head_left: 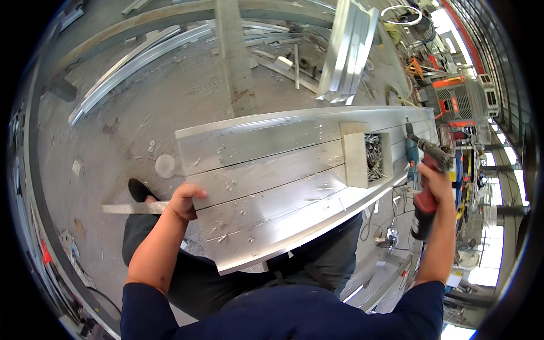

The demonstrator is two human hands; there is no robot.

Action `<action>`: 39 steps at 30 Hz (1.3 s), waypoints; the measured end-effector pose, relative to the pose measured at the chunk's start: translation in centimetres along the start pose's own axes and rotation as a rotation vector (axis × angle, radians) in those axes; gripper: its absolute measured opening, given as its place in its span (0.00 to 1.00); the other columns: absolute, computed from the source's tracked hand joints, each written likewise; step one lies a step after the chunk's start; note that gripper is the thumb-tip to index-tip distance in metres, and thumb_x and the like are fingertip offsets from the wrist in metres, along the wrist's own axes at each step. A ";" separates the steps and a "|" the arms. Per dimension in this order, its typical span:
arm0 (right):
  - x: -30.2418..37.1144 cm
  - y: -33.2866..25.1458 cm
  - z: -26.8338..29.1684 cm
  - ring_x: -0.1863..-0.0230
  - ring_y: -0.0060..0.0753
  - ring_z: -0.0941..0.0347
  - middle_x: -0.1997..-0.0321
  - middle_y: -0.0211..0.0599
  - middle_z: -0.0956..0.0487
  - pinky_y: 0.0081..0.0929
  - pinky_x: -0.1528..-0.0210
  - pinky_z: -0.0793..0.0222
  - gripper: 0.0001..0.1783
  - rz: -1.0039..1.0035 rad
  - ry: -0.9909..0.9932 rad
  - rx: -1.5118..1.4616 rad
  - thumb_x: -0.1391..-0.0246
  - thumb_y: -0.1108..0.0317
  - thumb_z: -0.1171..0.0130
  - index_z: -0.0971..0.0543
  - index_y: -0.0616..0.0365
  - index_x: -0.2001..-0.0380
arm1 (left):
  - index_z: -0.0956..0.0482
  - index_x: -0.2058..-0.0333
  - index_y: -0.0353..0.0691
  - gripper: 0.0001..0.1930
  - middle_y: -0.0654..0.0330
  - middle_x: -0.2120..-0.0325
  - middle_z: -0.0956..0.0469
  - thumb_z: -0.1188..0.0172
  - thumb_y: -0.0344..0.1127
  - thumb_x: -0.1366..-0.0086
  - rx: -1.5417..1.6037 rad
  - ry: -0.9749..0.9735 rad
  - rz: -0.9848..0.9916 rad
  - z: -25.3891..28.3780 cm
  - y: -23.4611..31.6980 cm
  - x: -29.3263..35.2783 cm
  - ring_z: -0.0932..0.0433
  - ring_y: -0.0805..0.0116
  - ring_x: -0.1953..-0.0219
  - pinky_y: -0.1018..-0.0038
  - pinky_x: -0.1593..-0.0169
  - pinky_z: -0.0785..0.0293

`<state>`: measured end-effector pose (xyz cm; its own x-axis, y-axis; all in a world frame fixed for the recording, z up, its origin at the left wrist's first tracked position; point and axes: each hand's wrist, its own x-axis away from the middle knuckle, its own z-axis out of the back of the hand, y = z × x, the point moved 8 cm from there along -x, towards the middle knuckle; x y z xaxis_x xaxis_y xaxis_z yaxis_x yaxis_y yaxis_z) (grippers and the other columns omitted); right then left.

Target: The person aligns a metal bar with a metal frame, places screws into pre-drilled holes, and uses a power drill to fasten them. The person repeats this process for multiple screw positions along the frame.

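The left hand (182,201) clamps its fingers on the aluminium panel (272,181) edge; the right hand (437,180) fingers wrap the red drill (428,187), the screw box (367,157) just beside them.

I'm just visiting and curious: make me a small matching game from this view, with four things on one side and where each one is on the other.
Things:
1. red drill
2. box of screws
3. left hand
4. black shoe

Places:
A. on the floor, left of the panel
B. in the right hand
C. on the left end of the metal panel
D. on top of the panel, toward its right end

Pairs: 1-B, 2-D, 3-C, 4-A
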<state>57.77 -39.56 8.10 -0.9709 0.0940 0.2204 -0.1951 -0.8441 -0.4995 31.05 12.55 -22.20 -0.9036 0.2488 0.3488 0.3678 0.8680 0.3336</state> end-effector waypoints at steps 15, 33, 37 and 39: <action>19.2 -26.3 -27.0 0.73 0.20 0.28 0.76 0.25 0.24 0.26 0.68 0.29 0.14 0.507 -1.057 0.311 0.44 0.63 0.28 0.22 0.59 0.63 | 0.26 0.43 0.28 0.29 0.47 0.52 0.18 0.40 0.28 0.46 0.083 -0.071 0.030 0.2 -0.5 -0.3 0.17 0.52 0.51 0.56 0.46 0.20; 17.7 -26.5 -29.8 0.68 0.22 0.30 0.71 0.24 0.25 0.27 0.62 0.29 0.14 0.380 -1.004 0.510 0.44 0.62 0.28 0.22 0.58 0.64 | 0.25 0.44 0.27 0.27 0.48 0.51 0.19 0.42 0.25 0.45 0.137 -0.132 0.008 -1.8 0.6 0.4 0.18 0.54 0.51 0.59 0.45 0.21; 17.6 -26.5 -30.4 0.66 0.21 0.29 0.70 0.25 0.24 0.27 0.60 0.29 0.14 0.479 -1.066 0.409 0.44 0.62 0.28 0.22 0.58 0.63 | 0.24 0.45 0.28 0.27 0.48 0.51 0.19 0.42 0.25 0.46 0.126 -0.119 0.011 -2.0 0.7 0.4 0.18 0.54 0.51 0.59 0.45 0.20; 17.7 -26.5 -31.6 0.65 0.21 0.28 0.68 0.25 0.22 0.27 0.59 0.29 0.15 0.388 -1.046 0.490 0.45 0.62 0.28 0.21 0.58 0.61 | 0.24 0.45 0.28 0.27 0.48 0.52 0.19 0.42 0.25 0.47 0.124 -0.105 0.012 -1.8 0.7 0.4 0.18 0.54 0.51 0.59 0.46 0.20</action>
<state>41.33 1.20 -1.24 -0.3286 -0.4884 0.8084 0.3756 -0.8529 -0.3626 31.31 12.45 -20.27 -0.9197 0.2973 0.2566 0.3545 0.9096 0.2166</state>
